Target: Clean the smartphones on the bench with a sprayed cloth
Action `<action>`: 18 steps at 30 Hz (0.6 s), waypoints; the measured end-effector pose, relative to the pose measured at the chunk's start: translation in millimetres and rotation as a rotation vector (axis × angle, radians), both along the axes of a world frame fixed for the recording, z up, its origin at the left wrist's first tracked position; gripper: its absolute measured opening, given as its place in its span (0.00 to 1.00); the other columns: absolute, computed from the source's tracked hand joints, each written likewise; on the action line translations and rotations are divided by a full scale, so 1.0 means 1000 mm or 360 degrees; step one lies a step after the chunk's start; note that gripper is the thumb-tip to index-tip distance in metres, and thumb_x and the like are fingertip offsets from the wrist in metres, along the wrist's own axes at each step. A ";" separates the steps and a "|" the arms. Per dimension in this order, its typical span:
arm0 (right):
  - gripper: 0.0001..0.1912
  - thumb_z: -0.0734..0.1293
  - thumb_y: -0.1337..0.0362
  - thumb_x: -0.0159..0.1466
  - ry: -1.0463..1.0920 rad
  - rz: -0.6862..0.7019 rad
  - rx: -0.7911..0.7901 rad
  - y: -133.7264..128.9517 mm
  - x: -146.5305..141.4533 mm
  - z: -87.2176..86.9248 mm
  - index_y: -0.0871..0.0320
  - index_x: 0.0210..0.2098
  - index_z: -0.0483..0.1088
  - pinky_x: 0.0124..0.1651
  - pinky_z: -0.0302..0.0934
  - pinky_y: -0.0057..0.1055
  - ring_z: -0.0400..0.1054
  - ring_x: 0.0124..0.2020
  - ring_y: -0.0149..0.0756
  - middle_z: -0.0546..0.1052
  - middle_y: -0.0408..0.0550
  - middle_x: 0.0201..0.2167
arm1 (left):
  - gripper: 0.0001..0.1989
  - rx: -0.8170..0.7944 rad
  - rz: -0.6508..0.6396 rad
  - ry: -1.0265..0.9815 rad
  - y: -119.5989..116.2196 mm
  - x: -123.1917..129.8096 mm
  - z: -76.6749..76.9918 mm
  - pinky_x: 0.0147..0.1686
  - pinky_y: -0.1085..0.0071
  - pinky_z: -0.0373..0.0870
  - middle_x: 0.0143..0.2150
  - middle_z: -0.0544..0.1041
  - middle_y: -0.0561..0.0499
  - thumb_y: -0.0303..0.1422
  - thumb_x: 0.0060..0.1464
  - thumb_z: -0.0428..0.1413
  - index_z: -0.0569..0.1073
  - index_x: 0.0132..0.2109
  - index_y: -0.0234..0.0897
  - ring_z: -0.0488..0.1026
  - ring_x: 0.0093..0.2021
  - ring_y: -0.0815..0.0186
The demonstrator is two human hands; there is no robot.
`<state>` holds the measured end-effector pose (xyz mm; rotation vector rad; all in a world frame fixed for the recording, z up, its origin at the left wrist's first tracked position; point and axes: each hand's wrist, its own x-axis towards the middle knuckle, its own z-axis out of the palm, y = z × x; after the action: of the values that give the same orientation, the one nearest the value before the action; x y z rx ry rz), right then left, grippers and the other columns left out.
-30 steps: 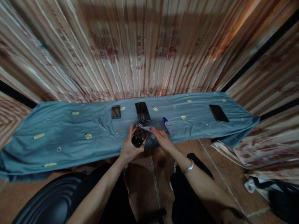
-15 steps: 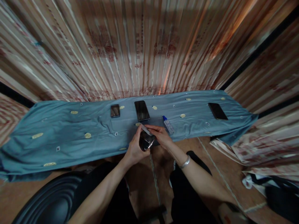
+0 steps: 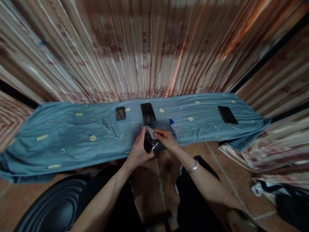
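Observation:
My left hand [image 3: 138,150] is wrapped round a dark, glossy phone [image 3: 148,145], which is tilted and catches light along its lower edge. Between the fingers of my right hand [image 3: 167,140] is a small light grey folded cloth [image 3: 151,132], pinched against the phone's upper part. Fingers and cloth hide some of the phone. Just beyond my hands lies a second black phone [image 3: 148,113]. A clear bottle with a blue cap [image 3: 175,128] rests on its side, close to my right hand.
The narrow table wears a blue-green cloth [image 3: 72,132]. A small dark square item [image 3: 120,113] lies left of the middle phone; another dark phone [image 3: 227,115] lies far right. Curtains [image 3: 120,48] hang behind. A black round ribbed object [image 3: 55,209] stands at lower left.
My right hand has shifted the grey cloth slightly on the phone, and more of its folded face shows. The phone's tilt has altered a little. The whole view has moved slightly.

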<state>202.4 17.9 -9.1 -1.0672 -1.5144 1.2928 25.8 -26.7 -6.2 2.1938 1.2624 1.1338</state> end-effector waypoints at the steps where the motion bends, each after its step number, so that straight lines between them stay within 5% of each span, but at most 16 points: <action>1: 0.19 0.68 0.55 0.61 -0.0018 0.0000 -0.0015 0.000 0.000 -0.001 0.55 0.48 0.78 0.56 0.65 0.43 0.75 0.47 0.43 0.81 0.46 0.45 | 0.53 -0.0010 0.0015 0.0014 0.001 -0.001 0.000 0.60 0.53 0.66 0.66 0.63 0.35 0.24 0.42 0.59 0.40 0.72 0.34 0.64 0.64 0.51; 10: 0.18 0.62 0.63 0.65 -0.0434 -0.0099 0.0208 -0.008 0.002 0.005 0.53 0.53 0.75 0.57 0.65 0.42 0.74 0.50 0.44 0.82 0.44 0.44 | 0.53 0.0008 0.0096 0.0045 0.003 0.000 -0.001 0.60 0.52 0.66 0.65 0.64 0.35 0.24 0.42 0.59 0.42 0.71 0.35 0.65 0.63 0.51; 18: 0.20 0.61 0.62 0.66 -0.0426 -0.0165 0.0294 -0.013 -0.005 0.010 0.51 0.56 0.73 0.58 0.65 0.41 0.73 0.53 0.44 0.78 0.43 0.52 | 0.51 0.0130 0.0008 0.0081 -0.001 0.006 -0.003 0.61 0.50 0.63 0.67 0.61 0.33 0.24 0.42 0.58 0.43 0.71 0.33 0.62 0.65 0.48</action>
<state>197.3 4.6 1.2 -1.2160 -1.7146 0.9467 32.1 -27.6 -8.8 2.2936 1.2644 1.1575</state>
